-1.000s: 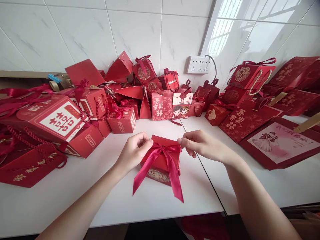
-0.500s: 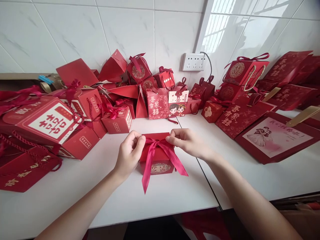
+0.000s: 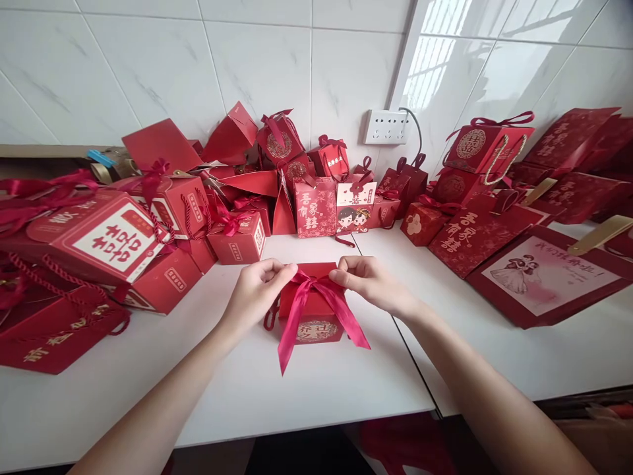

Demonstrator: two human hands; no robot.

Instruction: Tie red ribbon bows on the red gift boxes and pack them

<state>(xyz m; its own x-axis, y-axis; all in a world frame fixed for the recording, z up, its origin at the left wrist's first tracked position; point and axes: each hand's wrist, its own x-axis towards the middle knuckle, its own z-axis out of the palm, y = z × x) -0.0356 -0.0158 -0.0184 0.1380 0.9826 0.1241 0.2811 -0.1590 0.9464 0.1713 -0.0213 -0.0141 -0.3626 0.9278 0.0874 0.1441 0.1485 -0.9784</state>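
A small red gift box (image 3: 316,316) with a gold round emblem on its front stands on the white table before me. A crimson ribbon (image 3: 298,310) is tied in a bow on its top, with two long tails hanging over the front. My left hand (image 3: 257,287) is closed at the bow's left side, thumb and forefinger pinching the ribbon. At the right side, my right hand (image 3: 368,280) pinches the ribbon in the same way. The loops themselves are mostly hidden behind my fingers. A dark red cord handle shows at the box's left side.
Red gift boxes (image 3: 113,237) are heaped on the left, and several more line the tiled wall. On the right lie red bags, one with a couple-print panel (image 3: 539,270). A white power strip (image 3: 386,126) hangs on the wall. A dark seam crosses the white table (image 3: 237,396).
My left hand has shifted slightly right and turned flatter, closer to the knot. My right hand has barely moved. The view has tilted a little, and the left cord handle now shows.
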